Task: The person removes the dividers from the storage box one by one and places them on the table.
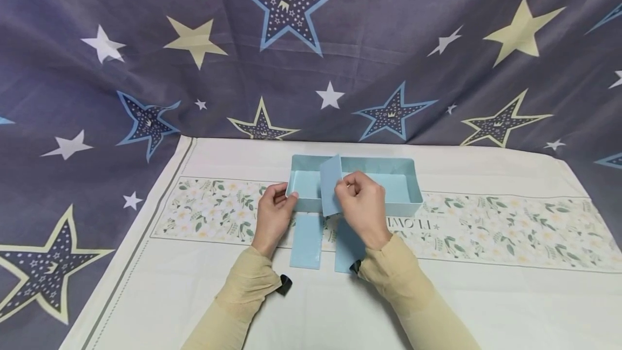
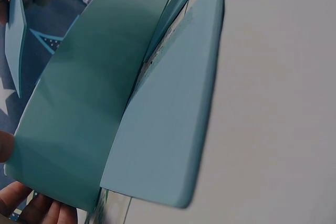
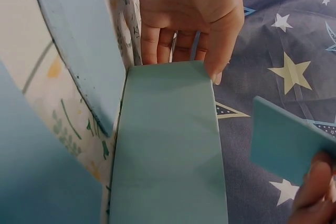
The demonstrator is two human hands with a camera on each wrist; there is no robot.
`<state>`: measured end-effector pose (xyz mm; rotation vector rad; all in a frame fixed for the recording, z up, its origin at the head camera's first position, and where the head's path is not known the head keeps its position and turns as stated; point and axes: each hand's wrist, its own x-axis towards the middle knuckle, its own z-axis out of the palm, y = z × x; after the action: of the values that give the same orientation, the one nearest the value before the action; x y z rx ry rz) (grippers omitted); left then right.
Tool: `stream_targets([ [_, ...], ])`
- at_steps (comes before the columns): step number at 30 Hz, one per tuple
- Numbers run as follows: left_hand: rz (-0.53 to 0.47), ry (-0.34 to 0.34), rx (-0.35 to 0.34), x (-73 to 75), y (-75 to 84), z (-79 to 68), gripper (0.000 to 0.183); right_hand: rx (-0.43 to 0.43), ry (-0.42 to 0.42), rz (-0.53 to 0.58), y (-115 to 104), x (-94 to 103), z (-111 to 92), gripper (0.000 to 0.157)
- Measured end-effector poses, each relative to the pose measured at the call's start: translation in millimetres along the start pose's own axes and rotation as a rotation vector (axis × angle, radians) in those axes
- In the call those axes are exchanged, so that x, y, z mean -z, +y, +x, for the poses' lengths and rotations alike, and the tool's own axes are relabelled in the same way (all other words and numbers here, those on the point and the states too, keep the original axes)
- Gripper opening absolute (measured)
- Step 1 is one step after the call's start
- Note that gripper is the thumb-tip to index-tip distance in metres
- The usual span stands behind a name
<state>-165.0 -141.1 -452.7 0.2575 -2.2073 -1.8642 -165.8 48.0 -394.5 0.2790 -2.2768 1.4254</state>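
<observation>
A light blue rectangular open-topped box point(image 1: 403, 209) sits on the cloth; its floor shows bare on both sides of the panel. My left hand point(image 1: 273, 215) grips the box's left end, thumb at the rim and fingers around the outside, as the right wrist view of the left hand point(image 3: 194, 14) shows. My right hand point(image 1: 363, 209) pinches a thin blue panel point(image 1: 331, 183) by its right edge. The panel stands upright and tilted across the box's middle, overlapping the front wall in the head view. In the left wrist view the panel point(image 2: 16, 40) shows above the rim.
Two more flat blue panels lie in front of the box, one at left point(image 1: 306, 242) and one at right point(image 1: 346, 247), partly under the right wrist. A white cloth point(image 1: 486, 307) with a floral band covers the table. A dark star-patterned curtain point(image 1: 369, 69) hangs behind.
</observation>
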Motion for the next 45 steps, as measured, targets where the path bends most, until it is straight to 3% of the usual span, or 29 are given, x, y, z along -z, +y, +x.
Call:
stream_targets([
  [12, 0.016, -0.014, 0.011, 2.3, 0.8, -0.8, 0.039, -0.048, 0.039, 0.056, 4, 12.5, -6, 0.009],
  [33, 0.023, -0.012, 0.025, 1.0, 2.7, -0.9, 0.038, -0.163, 0.020, 0.010, 21, 36.3, -23, 0.010],
  [35, 0.016, -0.012, 0.028, 1.4, 12.4, -5.0, 0.038, -0.169, 0.024, -0.005, 23, 38.7, -25, 0.010],
  [40, 0.007, -0.015, 0.039, 1.3, 12.1, -4.7, 0.038, -0.158, 0.037, -0.042, 24, 43.2, -29, 0.011],
  [42, 0.005, -0.013, 0.030, 1.1, 1.7, -0.4, 0.039, -0.155, 0.043, -0.050, 25, 45.0, -31, 0.011],
  [45, 0.009, -0.009, 0.023, 1.0, 1.2, -0.4, 0.039, -0.155, 0.047, -0.059, 25, 48.0, -34, 0.011],
])
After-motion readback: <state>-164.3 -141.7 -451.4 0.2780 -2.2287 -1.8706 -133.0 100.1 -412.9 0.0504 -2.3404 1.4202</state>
